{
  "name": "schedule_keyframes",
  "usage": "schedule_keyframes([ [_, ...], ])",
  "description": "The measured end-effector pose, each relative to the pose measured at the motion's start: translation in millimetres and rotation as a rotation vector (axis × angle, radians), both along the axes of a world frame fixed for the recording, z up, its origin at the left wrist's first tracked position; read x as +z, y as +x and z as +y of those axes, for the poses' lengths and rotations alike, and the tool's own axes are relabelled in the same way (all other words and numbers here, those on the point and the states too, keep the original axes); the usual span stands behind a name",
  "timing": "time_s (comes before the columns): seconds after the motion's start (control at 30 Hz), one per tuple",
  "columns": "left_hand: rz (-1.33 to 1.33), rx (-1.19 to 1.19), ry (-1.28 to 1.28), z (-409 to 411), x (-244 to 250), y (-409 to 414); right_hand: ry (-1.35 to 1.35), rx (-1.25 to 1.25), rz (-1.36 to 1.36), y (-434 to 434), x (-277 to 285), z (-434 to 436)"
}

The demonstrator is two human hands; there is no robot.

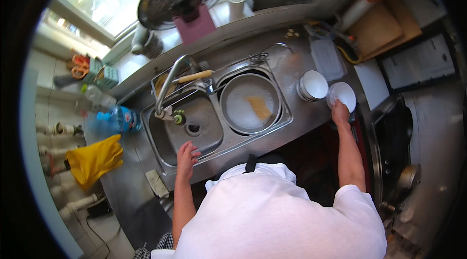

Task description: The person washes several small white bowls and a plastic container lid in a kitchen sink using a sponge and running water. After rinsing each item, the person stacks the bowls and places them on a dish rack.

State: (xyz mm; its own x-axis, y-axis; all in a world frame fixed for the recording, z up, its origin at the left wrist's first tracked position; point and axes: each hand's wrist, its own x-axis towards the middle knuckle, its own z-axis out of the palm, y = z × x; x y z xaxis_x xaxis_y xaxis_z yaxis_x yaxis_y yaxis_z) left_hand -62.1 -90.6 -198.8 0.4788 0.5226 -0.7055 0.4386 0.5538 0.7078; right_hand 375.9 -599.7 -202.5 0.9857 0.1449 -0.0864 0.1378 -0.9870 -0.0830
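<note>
On the right of the steel counter, my right hand [341, 112] grips the near rim of a white bowl [344, 93]. Just left of that bowl stands a stack of white bowls [313, 85]. My left hand [187, 157] hovers at the front edge of the left sink basin [173, 146], fingers apart and holding nothing. In the right basin sits a large round metal pan [233, 113] containing soapy water and a yellowish cloth or sponge [259, 107]. A curved faucet [169, 84] reaches over the left basin.
A wooden-handled tool [193, 76] lies behind the basins. Left are blue plastic bottles [126, 118], a yellow rubber glove [95, 160] and a pale sponge [157, 182]. A clear plastic container [327, 58] sits behind the bowls. A black gas stove [394, 131] borders the right side.
</note>
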Motion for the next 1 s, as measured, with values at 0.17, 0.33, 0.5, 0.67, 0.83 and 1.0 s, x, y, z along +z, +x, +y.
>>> schedule_keyframes([
  [0.17, -0.014, 0.01, -0.014, 0, 8, 1, 0.056, 0.043, 0.032, 3, -13, -8],
  [0.33, -0.004, 0.02, -0.017, 1, 8, 1, 0.088, 0.127, 0.059, 7, -19, -14],
  [0.5, -0.01, 0.023, -0.018, 1, 6, 1, 0.123, 0.088, -0.092, -11, -15, -9],
  [0.67, -0.007, 0.061, -0.032, 1, 3, -9, 0.385, 0.156, -0.375, -55, 24, 43],
  [0.83, 0.005, 0.029, -0.057, 1, -4, -10, 0.368, 0.505, -0.281, -61, 59, 117],
  [1.0, -0.051, -0.012, -0.062, 8, 1, 5, 0.038, 0.427, -0.048, -26, 26, 119],
])
